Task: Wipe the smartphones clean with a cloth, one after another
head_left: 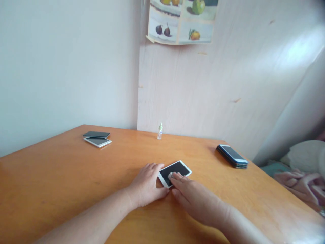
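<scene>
A white-framed smartphone with a dark screen lies face up on the table in front of me, turned at a slant. My left hand grips its left end, fingers at the far edge and thumb at the near corner. Beneath the fingertips of my right hand is a small white wipe, pressed against the screen. Most of the wipe is hidden by those fingers, which are held together.
On the orange-brown table, a small clear bottle with a pale green top stands at the back. A dark phone and a white phone lie far left. Several stacked phones sit near the right edge.
</scene>
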`<action>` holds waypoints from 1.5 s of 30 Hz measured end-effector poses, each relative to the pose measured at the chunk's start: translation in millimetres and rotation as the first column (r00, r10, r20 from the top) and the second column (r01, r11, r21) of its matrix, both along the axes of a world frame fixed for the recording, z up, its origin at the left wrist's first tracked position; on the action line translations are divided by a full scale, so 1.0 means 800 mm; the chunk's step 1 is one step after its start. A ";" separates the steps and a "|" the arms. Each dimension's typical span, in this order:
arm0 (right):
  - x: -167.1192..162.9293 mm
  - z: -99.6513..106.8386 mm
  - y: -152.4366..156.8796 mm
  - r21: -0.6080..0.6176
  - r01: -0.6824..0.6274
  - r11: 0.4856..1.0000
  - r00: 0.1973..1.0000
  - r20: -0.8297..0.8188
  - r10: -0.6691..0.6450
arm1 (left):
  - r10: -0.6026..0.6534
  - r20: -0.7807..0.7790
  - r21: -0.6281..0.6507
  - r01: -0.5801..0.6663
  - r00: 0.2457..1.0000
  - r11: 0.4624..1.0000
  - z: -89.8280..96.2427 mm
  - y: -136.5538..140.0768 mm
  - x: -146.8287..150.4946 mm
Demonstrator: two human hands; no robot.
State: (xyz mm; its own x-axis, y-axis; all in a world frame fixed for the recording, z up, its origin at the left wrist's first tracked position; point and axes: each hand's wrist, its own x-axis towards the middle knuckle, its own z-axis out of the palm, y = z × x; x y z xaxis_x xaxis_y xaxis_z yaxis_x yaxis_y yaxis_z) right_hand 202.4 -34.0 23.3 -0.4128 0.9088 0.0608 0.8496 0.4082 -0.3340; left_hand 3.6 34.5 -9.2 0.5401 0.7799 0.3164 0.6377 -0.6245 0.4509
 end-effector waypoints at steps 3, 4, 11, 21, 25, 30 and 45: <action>0.027 -0.013 0.021 0.100 0.160 0.982 0.986 0.042 -0.164 | 0.000 -0.012 -0.011 0.000 1.000 1.000 0.001 0.000 -0.001; 0.032 -0.015 0.026 0.124 0.188 0.974 0.979 0.052 -0.196 | 0.002 -0.012 -0.010 -0.002 1.000 1.000 0.001 0.000 -0.001; -0.011 0.011 -0.008 0.010 -0.123 0.992 0.989 -0.076 0.123 | 0.004 0.028 -0.010 -0.004 1.000 1.000 -0.002 0.000 0.000; 0.021 -0.013 0.028 0.115 0.092 0.989 0.995 -0.058 -0.086 | 0.013 0.012 -0.010 -0.013 1.000 1.000 -0.003 0.000 0.001; -0.003 -0.005 0.011 0.065 -0.124 0.990 0.982 -0.133 0.132 | 0.006 0.019 -0.020 -0.006 1.000 1.000 -0.005 0.001 0.001; -0.008 -0.011 0.016 0.054 -0.163 0.985 0.974 -0.151 0.169 | 0.009 0.021 -0.007 -0.009 1.000 1.000 -0.006 0.000 0.002; -0.020 -0.020 0.038 0.067 -0.238 0.969 0.958 -0.151 0.245 | 0.015 0.040 0.020 -0.016 0.999 1.000 -0.012 0.000 0.005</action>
State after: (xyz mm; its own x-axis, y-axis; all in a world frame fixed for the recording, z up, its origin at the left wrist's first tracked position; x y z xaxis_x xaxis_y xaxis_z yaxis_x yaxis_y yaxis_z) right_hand 186.1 -3.5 7.3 -0.6014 0.7778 0.1828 0.6624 0.6133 -0.4303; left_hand 7.6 34.7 -19.2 0.5143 0.7813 0.3536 0.6295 -0.6239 0.4631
